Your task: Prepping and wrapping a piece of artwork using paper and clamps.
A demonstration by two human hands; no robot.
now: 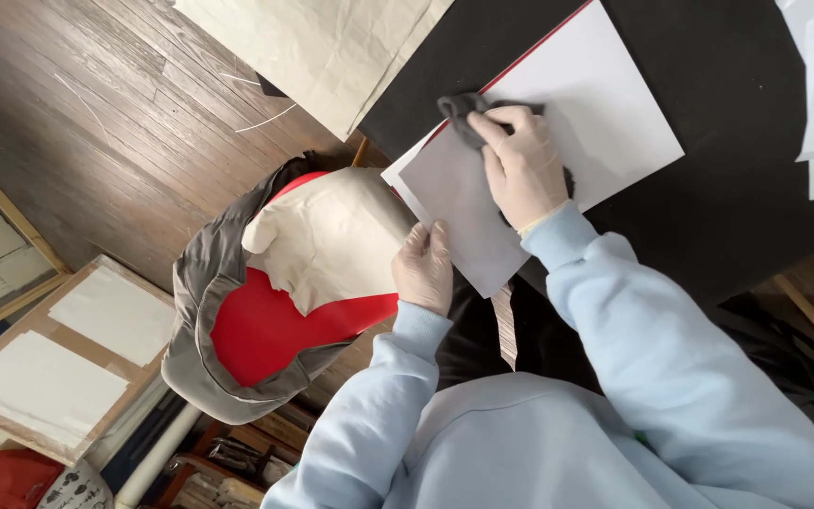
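Two gloved hands work on a white sheet point(558, 123) lying flat on a black surface point(737, 188). Right hand point(523, 168): grip clenched on a dark grey cloth point(463, 108), pressed against the sheet near its upper edge. Left hand point(424, 269): fingers flat on the sheet's near corner, which overhangs the surface edge; grip released, holding nothing. A red board edge point(529, 55) shows beneath the sheet along its far side. Beside the left hand, a grey and red garment point(247, 330) carries a crumpled cream sheet point(332, 236). Framed white panels point(68, 358) lean over the wooden floor point(96, 94).
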